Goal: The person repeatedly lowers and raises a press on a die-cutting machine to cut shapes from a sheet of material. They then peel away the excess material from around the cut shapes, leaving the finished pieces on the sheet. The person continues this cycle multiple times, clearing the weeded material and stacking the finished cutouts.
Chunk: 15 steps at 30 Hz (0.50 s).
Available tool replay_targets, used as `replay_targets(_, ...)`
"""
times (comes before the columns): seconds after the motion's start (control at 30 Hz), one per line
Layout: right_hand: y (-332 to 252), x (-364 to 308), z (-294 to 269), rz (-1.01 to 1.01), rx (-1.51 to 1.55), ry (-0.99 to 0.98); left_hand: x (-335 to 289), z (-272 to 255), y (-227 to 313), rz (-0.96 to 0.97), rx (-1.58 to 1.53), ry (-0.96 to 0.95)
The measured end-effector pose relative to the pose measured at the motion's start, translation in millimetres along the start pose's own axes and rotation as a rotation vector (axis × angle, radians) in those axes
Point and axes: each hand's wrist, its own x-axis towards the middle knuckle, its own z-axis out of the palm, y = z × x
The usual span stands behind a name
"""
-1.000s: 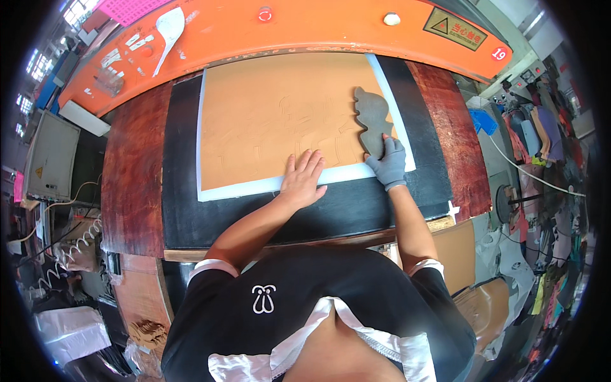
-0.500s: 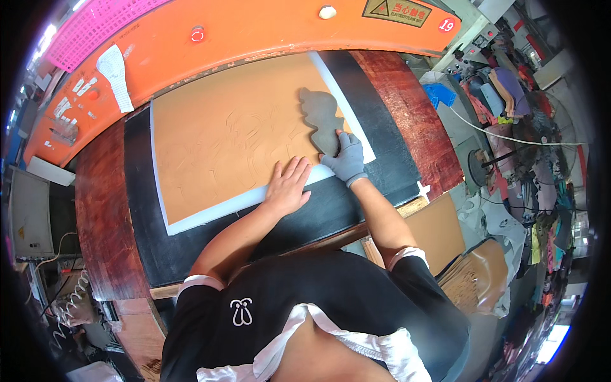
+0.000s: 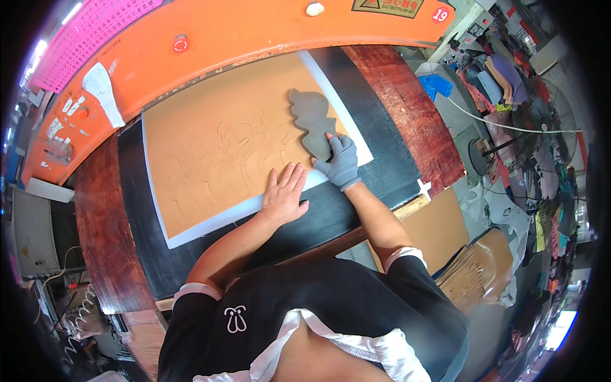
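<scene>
A tan, leather-like sheet with several curved cut outlines lies over a white sheet on a black board. My left hand, bare, rests flat with fingers stretched across the near edge of the tan sheet. At the sheet's right side lies a grey, wavy-edged cutting die. My right hand, in a grey glove with some fingertips bare, grips the near end of this die, thumb on its left side and fingers on its right. The die's underside is hidden.
An orange machine beam with a red button spans the far side. A pink basket sits on it at left. Red-brown table panels flank the board. Tan sheets are stacked at lower right; a blue bin stands beyond.
The whole view has shifted slightly. Both hands and the die keep nearly the same places on the sheet, and my right hand still grips the die.
</scene>
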Motion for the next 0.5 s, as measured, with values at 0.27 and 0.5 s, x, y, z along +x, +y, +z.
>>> replay_targets(0.27, 16, 6, -12, 0.126, 0.313, -0.142, 1, 6, -1, -0.016, -0.011, 0.036)
replay_targets(0.5, 36, -53, -57, 0.656, 0.611, 0.297, -1, 12, -8, 0.137, -0.050, 0.202)
